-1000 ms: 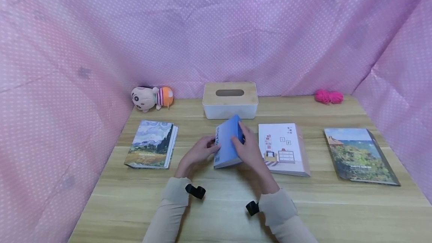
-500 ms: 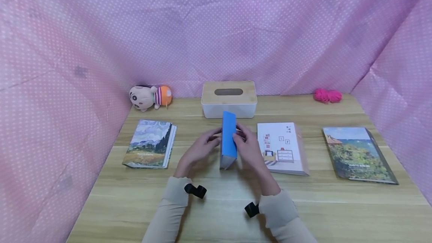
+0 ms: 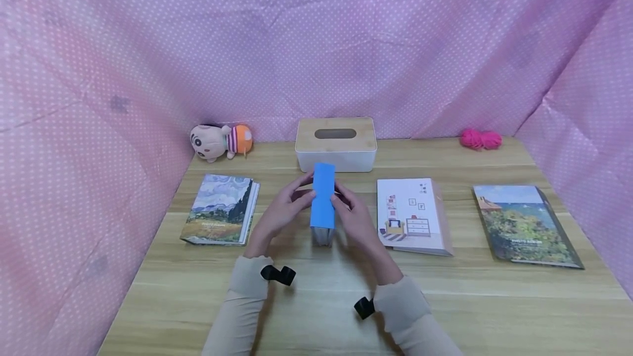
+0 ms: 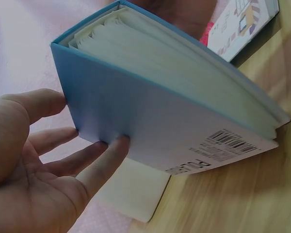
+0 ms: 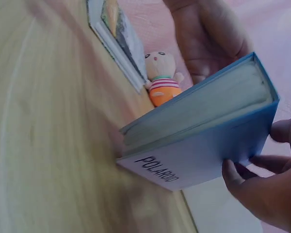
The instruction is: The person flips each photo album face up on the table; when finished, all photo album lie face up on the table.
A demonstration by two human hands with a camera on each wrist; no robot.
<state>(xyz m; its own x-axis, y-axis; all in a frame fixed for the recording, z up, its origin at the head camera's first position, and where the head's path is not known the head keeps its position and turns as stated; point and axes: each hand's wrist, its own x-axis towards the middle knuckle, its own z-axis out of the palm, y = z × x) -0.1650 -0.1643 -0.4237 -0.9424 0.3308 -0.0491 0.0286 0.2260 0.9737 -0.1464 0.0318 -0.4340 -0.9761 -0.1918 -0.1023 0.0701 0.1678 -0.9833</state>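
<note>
A blue photo album (image 3: 323,196) marked POLAROID stands on its long edge on the table, spine up, between both hands. The left hand (image 3: 287,207) touches its left cover; in the left wrist view, extended fingers (image 4: 104,167) and the thumb meet that cover near the spine. From the other side, the right hand (image 3: 357,218) touches the opposite cover with fingertips (image 5: 228,167) close to the spine. Page edges of the album (image 5: 199,111) face the person, between the covers. Neither hand wraps around the album.
A landscape-covered album (image 3: 220,210) lies left, a white illustrated album (image 3: 407,213) right, and another painted-cover album (image 3: 529,227) farther right. Behind are a tissue box (image 3: 336,161), a plush doll (image 3: 210,143) and pink yarn (image 3: 481,140). Pink dotted cloth (image 3: 316,54) hangs around the wooden table (image 3: 316,312).
The blue album has turned from a tilt with its cover showing to spine up and shifted slightly left. The left hand has come in against its left cover; the right hand followed leftward.
</note>
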